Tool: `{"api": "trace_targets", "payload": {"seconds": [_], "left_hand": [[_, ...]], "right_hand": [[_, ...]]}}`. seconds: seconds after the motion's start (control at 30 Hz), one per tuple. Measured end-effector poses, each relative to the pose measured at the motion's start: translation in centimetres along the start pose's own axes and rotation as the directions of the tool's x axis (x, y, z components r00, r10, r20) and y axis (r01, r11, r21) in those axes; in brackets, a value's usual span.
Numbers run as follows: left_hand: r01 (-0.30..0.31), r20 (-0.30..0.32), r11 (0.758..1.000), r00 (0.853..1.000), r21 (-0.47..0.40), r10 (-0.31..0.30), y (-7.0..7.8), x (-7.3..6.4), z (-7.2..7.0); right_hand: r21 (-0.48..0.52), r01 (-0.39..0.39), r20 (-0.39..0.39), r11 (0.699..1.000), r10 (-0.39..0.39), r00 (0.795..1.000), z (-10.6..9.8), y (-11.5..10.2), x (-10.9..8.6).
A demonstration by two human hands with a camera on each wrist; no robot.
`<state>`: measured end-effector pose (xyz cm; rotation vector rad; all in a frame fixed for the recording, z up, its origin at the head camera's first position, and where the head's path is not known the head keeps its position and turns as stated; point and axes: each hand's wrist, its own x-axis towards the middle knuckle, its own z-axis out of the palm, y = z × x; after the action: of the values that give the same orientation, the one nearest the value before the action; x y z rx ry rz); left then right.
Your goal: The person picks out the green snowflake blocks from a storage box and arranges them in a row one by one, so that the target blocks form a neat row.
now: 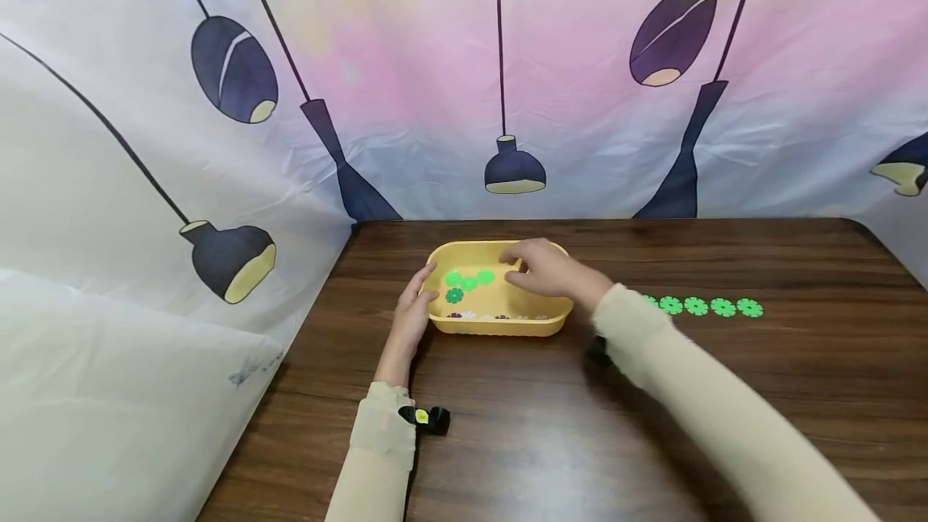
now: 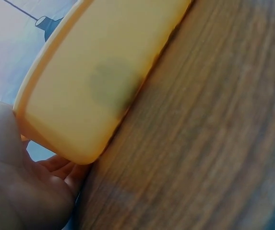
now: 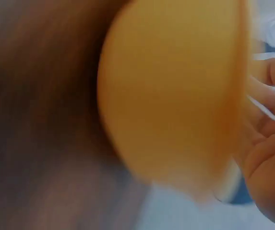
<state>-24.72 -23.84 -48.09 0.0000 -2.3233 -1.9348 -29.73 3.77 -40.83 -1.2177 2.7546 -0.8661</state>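
Observation:
A yellow plastic tray [image 1: 500,328] stands on the table. My left hand [image 1: 412,312] grips its left end, the thumb at the rim and the fingers along the outside; the left wrist view shows this hand [image 2: 29,184] at the tray's corner. Over the tray's right part is my right hand [image 1: 547,268], fingers loosely bent, with nothing visible between them. In the blurred right wrist view, that hand [image 3: 269,139] is beside the rim. Inside the tray lie bright green flower-shaped discs [image 1: 469,283], a dark green disc [image 1: 454,296], and white and purple discs [image 1: 468,316] partly hidden by the front wall.
To the right of the tray, several green discs [image 1: 696,306] lie in a row on the brown wooden table [image 1: 507,393], the row's left end hidden by my right sleeve. Behind the table hangs a cloth [image 1: 435,103] printed with lamps.

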Motion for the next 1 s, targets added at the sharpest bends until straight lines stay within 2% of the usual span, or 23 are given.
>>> {"api": "trace_targets", "payload": {"seconds": [0.07, 0.13, 0.23, 0.3, 0.43, 0.63, 0.8, 1.0], "left_hand": [[0.002, -0.003, 1.0, 1.0, -0.005, -0.002, -0.2, 0.0, 0.2], [0.002, -0.002, 1.0, 1.0, -0.005, -0.002, -0.3, 0.0, 0.5], [-0.019, 0.0, 1.0, 1.0, 0.005, 0.019, -0.2, 0.2, 0.7], [-0.038, 0.001, 0.999, 0.999, 0.01, 0.038, -0.1, 0.4, 0.8], [-0.041, -0.016, 0.999, 0.999, 0.017, 0.042, 0.1, 0.5, 0.6], [-0.032, -0.008, 0.999, 0.999, 0.02, 0.033, 0.4, 0.4, 0.4], [-0.044, -0.015, 0.999, 0.999, 0.012, 0.044, 0.5, 0.3, 0.3], [-0.023, -0.009, 1.0, 1.0, 0.013, 0.024, 0.3, 0.1, 0.2]], "right_hand": [[0.043, -0.061, 0.033, 0.997, 0.059, 0.998, 1.9, 0.3, 1.1], [0.041, -0.104, 0.064, 0.994, 0.101, 0.993, 3.5, 0.5, 1.5], [0.018, -0.116, 0.074, 0.993, 0.114, 0.991, 4.7, 0.9, 1.7], [0.003, -0.098, 0.054, 0.995, 0.098, 0.994, 5.0, 0.9, 1.8], [0.052, -0.07, 0.034, 0.996, 0.069, 0.997, 5.0, 0.8, 2.1], [0.115, -0.148, 0.049, 0.982, 0.143, 0.989, 5.0, 0.7, 2.0], [0.105, -0.146, 0.048, 0.984, 0.142, 0.989, 5.2, 0.4, 2.0], [0.061, -0.149, 0.058, 0.987, 0.145, 0.988, 5.4, -0.1, 1.8]]}}
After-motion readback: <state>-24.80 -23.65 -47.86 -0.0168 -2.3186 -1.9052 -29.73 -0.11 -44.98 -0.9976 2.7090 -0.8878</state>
